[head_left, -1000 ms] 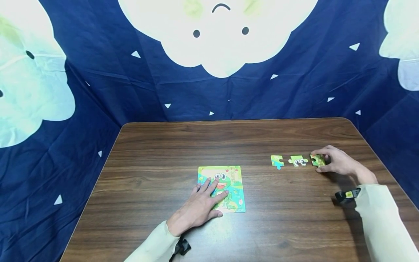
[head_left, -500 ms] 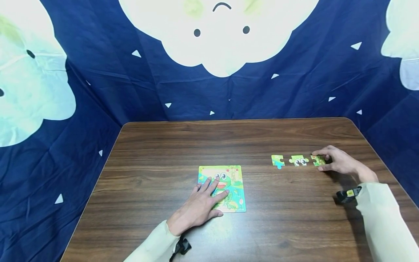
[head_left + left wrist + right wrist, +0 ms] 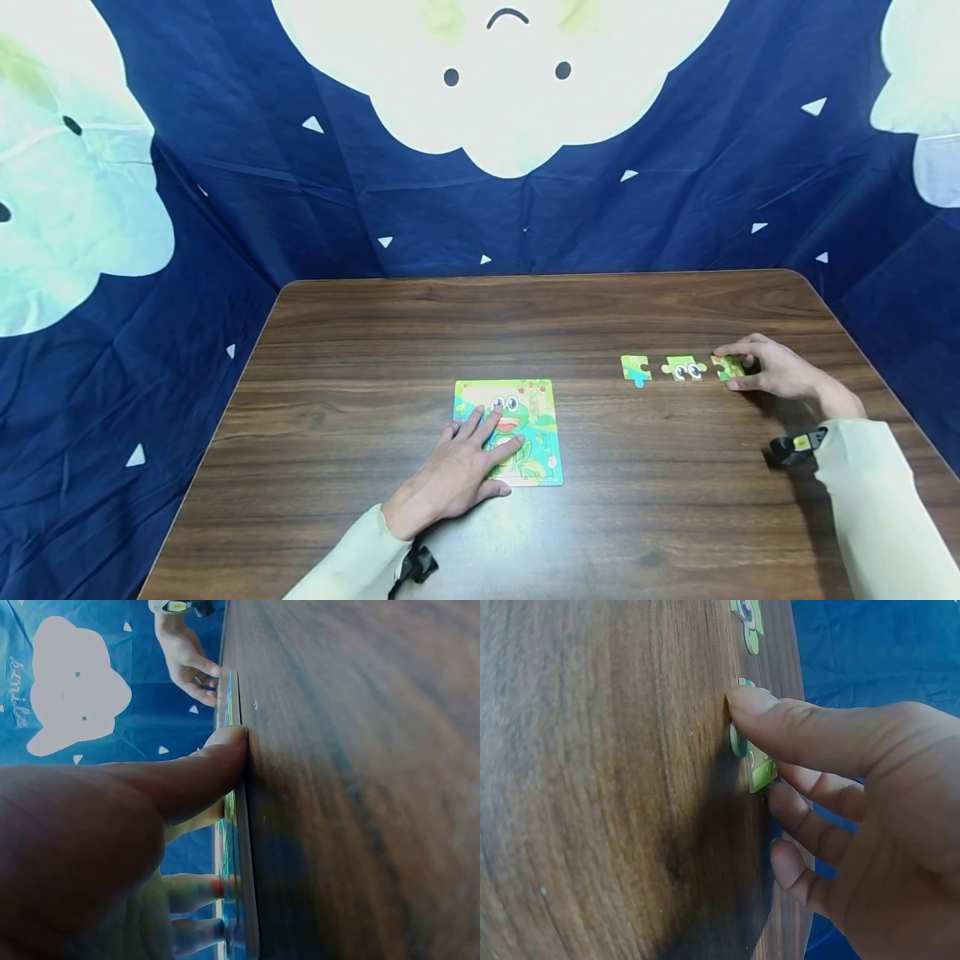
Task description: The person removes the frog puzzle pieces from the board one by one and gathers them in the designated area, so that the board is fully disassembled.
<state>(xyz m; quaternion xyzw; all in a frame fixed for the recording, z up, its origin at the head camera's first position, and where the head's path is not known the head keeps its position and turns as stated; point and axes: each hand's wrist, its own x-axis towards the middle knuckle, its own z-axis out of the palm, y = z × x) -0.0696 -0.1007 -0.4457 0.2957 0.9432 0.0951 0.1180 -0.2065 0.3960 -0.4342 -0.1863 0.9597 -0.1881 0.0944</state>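
Watching remotely, I'm seeing the right hand (image 3: pixel 783 377) pinching an end piece (image 3: pixel 728 367), apparently lying flatter than a second ago and squaring up the row beside the eyes piece (image 3: pixel 684 368); the left hand (image 3: pixel 453 475) is resting, fingers spread, on the frog puzzle (image 3: pixel 540 417).

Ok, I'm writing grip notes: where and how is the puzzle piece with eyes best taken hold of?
Probably pinch the eyes piece by its far and near edges, from above: it lies flat, with knobs jutting left and right.
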